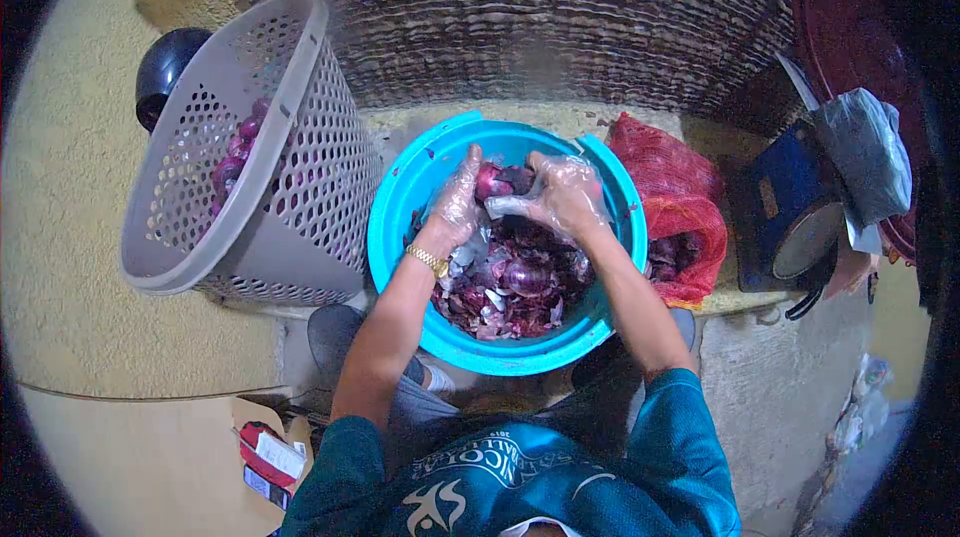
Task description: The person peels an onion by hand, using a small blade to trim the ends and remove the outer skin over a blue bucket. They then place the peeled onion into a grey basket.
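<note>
Turquoise basin [400, 227]: peelings are heaped inside. Over its far half a red onion [492, 180] is held between two gloved hands. Left hand [455, 202]: grip closed round the onion's left side. Right hand [570, 192]: grip pinched on skin at its right side. Both are equally near.

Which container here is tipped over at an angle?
The grey perforated basket, left of the turquoise basin; the basin sits level.
</note>
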`<state>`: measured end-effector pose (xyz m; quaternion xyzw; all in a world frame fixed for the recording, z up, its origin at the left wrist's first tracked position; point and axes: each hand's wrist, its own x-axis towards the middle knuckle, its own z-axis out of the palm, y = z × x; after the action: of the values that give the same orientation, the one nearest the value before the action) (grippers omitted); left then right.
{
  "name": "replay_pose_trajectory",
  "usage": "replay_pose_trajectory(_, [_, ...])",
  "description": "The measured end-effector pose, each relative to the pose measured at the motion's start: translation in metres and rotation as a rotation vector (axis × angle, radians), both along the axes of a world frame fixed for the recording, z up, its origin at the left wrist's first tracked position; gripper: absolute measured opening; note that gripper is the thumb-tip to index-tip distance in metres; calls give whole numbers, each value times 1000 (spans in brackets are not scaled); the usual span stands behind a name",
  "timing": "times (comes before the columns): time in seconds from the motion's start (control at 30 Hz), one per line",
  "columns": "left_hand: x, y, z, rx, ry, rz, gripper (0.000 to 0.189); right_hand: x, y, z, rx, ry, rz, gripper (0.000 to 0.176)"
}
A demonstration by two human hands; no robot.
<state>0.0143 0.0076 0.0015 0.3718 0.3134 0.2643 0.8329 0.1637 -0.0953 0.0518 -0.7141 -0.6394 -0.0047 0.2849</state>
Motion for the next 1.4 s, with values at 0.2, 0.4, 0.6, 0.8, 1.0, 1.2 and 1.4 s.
replay_pose_trajectory(0.2, [3, 2, -6, 28, -41, -24, 61, 2, 3, -7, -99, 44, -20, 71])
replay_pose_trajectory(0.4, [2, 6, -12, 23, -69, -59, 57, 5, 6, -18, -20, 25, 20, 66])
replay_pose_trajectory(0.6, [1, 5, -12, 44, -32, -13, 57, -2, 7, -21, -37, 17, 74, 58])
replay_pose_trajectory(0.8, [0, 15, -21, -19, -33, 22, 63, 3, 8, -30, -132, -147, 161, 62])
replay_pose_trajectory(1.0, [-2, 17, -19, -41, -41, 143, 64, 5, 4, -18, -317, -210, 300, 68])
replay_pose_trajectory(1.2, [-2, 11, -12, -35, -37, 130, 58, 12, 1, -14, -208, -89, 37, 67])
replay_pose_trajectory(1.4, [-3, 11, -14, -6, -9, -33, 59, 12, 5, -26, -65, -9, 1, 69])
